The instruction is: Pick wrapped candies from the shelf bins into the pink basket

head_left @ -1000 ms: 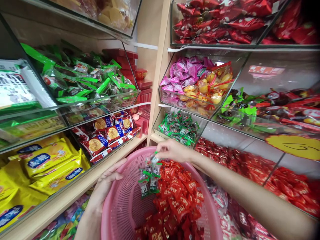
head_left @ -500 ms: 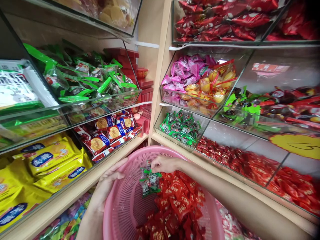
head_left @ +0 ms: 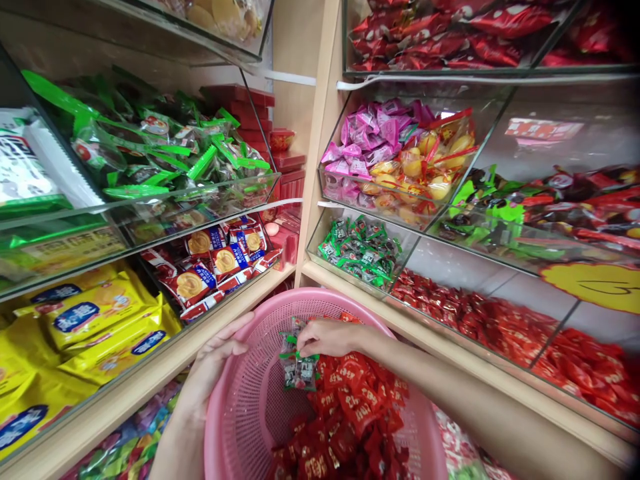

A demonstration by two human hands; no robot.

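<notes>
Holding: the right hand point(head_left: 327, 337) is closed in a pinch on a small bunch of green-wrapped candies point(head_left: 299, 365), gripped by their tops. The bunch hangs inside the pink basket point(head_left: 235, 427), close to its mesh wall and just beside the heap of red-wrapped candies point(head_left: 353, 410).
Support: the left hand point(head_left: 213, 370) is curled over the basket's near rim and seems to carry it from that side alone.
Slip risk: the pinch catches only the wrapper ends, so a piece could slide free. So near the wall, it might bounce off the mesh rather than settle.
Tilt risk: with one hand on one rim and the red heap lying toward the far side, the basket could dip and spill.
Mixing risk: green pieces that land among the red ones would be fiddly to pick out.
Right shelves: a glass bin of green candies point(head_left: 360, 250), a long bin of red candies point(head_left: 475, 320), pink sweets point(head_left: 370, 137) with yellow sweets point(head_left: 430, 167) above, and a yellow price tag point(head_left: 595, 287).
Left shelves: yellow biscuit packs point(head_left: 100, 320), red-and-blue biscuit packs point(head_left: 210, 263) and green packets point(head_left: 165, 147) behind glass.
In the way: the wooden shelf edge point(head_left: 150, 383) and the glass bin fronts stand near the basket, leaving little room to swing it.
</notes>
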